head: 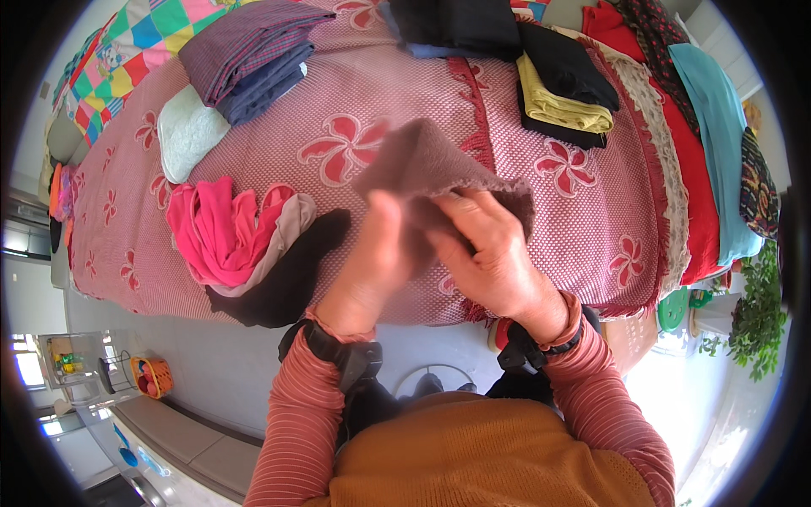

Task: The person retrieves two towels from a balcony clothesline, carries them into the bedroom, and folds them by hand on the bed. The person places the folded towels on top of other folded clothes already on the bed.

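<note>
A mauve-brown cloth (415, 158) with a fuzzy, frayed edge is held up above a pink woven cover (405, 82). My right hand (491, 250) grips its near edge, the fingers reaching into the fold. Blurred by motion, my left hand (370, 260) has its thumb against the cloth's left side; its fingers are mostly hidden. To the left of that hand lies a heap made up of a bright pink garment (222, 231), a pale pink-grey cloth (285, 234) and a black garment (285, 279).
Folded plaid cloth (247, 47), folded navy cloth (266, 92) and a pale green cloth (190, 130) lie far left. Folded black garments (456, 28) and a yellow one (561, 101) lie farther right. A teal cloth (713, 146) hangs over the right edge. Below left stands an orange basket (154, 377).
</note>
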